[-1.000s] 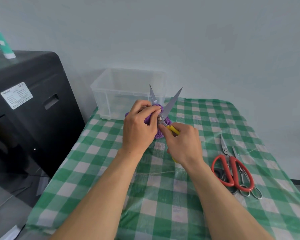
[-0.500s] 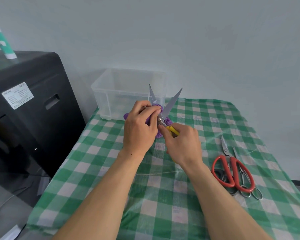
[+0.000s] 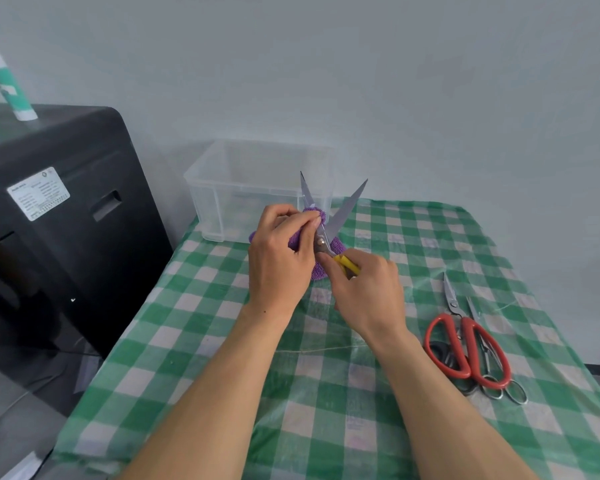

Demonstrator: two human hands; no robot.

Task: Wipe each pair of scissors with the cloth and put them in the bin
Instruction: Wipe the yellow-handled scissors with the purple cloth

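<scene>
My right hand grips the yellow handles of a pair of scissors, held up over the table with the blades spread apart and pointing away from me. My left hand holds the purple cloth wrapped around the left blade near the pivot. Behind them at the table's far left stands the clear plastic bin; I see nothing in it. Red-handled scissors lie on the right of the table over a black-handled pair and beside small all-metal scissors.
The table wears a green and white checked cloth. A black machine stands close to the table's left edge, with a green and white tube on top. A pale wall runs just behind the bin.
My left hand with the cloth has shifted slightly along the left blade; scissors and right hand stay almost where they were.
</scene>
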